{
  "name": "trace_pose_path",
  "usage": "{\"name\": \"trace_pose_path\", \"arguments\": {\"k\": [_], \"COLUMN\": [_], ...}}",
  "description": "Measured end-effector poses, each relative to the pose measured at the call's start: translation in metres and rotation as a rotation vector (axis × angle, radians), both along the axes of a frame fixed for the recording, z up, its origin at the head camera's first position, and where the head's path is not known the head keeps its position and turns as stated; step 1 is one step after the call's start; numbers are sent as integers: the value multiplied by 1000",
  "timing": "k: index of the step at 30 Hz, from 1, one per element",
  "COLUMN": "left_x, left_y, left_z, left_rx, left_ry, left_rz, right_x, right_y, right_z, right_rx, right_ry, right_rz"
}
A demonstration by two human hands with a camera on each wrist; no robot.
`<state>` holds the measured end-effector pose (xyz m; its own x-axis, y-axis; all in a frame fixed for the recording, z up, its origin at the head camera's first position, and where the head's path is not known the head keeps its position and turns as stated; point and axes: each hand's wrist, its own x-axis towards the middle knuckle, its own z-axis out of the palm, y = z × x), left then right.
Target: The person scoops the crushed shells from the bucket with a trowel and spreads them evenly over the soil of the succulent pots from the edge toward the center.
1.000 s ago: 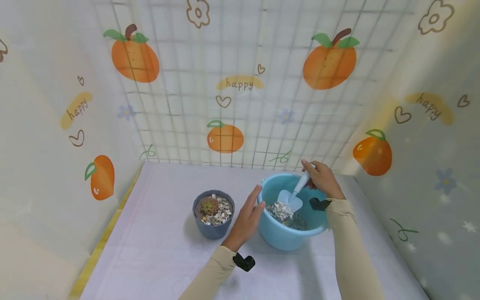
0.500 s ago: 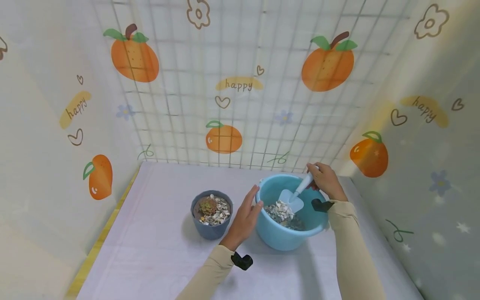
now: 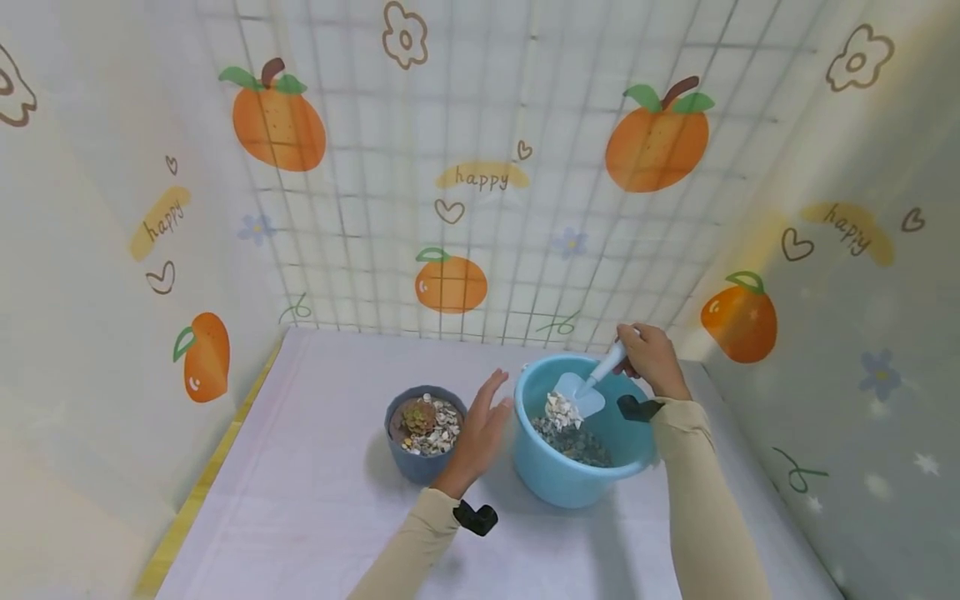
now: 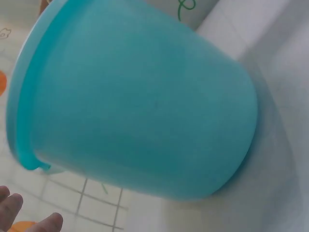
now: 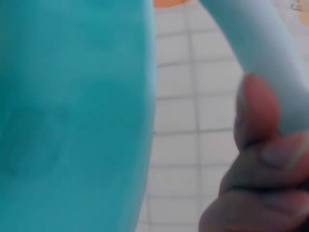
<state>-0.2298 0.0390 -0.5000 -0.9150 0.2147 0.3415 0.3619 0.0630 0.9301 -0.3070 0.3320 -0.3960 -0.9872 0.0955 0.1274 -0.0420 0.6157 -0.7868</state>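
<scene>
My right hand (image 3: 651,360) grips the handle of a pale blue hand shovel (image 3: 592,385), its fingers curled round it in the right wrist view. The shovel's blade carries a heap of white stone chips (image 3: 562,411) inside the light blue bucket (image 3: 558,487). Grey gravel (image 3: 576,443) covers the bucket's bottom. Between the bucket and a blue-grey flowerpot (image 3: 417,468) is my left hand (image 3: 478,433), fingers extended and holding nothing. It overlaps the pot's right rim in the head view. In the pot sit a small rosette succulent (image 3: 418,415) and pale chips.
A pale cloth covers the table (image 3: 315,500), with a yellow strip (image 3: 217,467) along its left edge. Behind stands a white wire grid (image 3: 360,275) with a fruit-print curtain; printed curtains hang on both sides too.
The left hand has let go of the bucket's left rim and moved left toward the flowerpot. The shovel has risen slightly from the gravel with white chips on its blade.
</scene>
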Motion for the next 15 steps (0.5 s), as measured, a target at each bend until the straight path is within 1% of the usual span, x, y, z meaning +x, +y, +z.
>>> {"name": "trace_pose_path", "arguments": {"k": [5,10,15], "left_x": [-5,-9,-13], "left_y": [-20,-47,-73], "left_z": [5,9,9], "left_rx": [-6,5,-16], "left_ry": [-4,28,58], "left_rz": [62,102,170], "right_x": [-10,-20,-32], "right_y": [-21,-47,-77], "right_z": [1,1,-4], "right_rx": [-53,-90,-124], "right_ry": [21,24,19], "right_rz": [18,52,91]}}
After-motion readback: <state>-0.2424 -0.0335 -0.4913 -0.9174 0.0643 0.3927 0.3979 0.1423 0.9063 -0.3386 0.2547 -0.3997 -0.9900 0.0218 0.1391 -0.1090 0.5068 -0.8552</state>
